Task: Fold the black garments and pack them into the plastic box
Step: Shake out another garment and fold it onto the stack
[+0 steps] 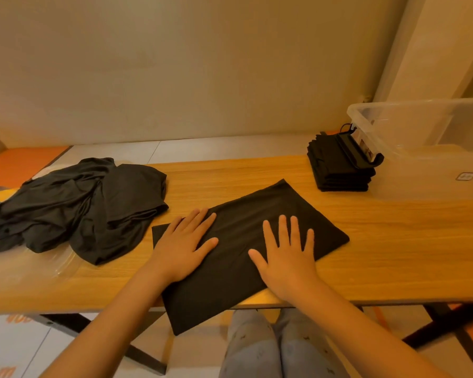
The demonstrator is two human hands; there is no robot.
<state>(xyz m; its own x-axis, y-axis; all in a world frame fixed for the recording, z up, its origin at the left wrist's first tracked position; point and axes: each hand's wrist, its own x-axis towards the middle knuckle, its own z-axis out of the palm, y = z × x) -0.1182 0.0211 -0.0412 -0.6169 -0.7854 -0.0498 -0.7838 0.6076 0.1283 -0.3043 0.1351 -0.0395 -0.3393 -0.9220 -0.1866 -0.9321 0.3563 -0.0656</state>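
Note:
A black garment (pixel 241 257) lies folded into a long rectangle across the middle of the wooden table (pixel 393 241), its near end hanging over the front edge. My left hand (pixel 185 245) presses flat on its left part, fingers straight. My right hand (pixel 287 255) lies flat on its right part with fingers spread. A heap of unfolded black garments (pixel 77 205) sits at the left. A stack of folded black garments (pixel 339 165) stands at the back right, beside the clear plastic box (pixel 432 148), which looks empty.
Crumpled clear plastic wrapping (pixel 38 266) lies under and in front of the heap at the left. A small black stand-like object (pixel 363 151) leans between the folded stack and the box. My knees show below the table's front edge.

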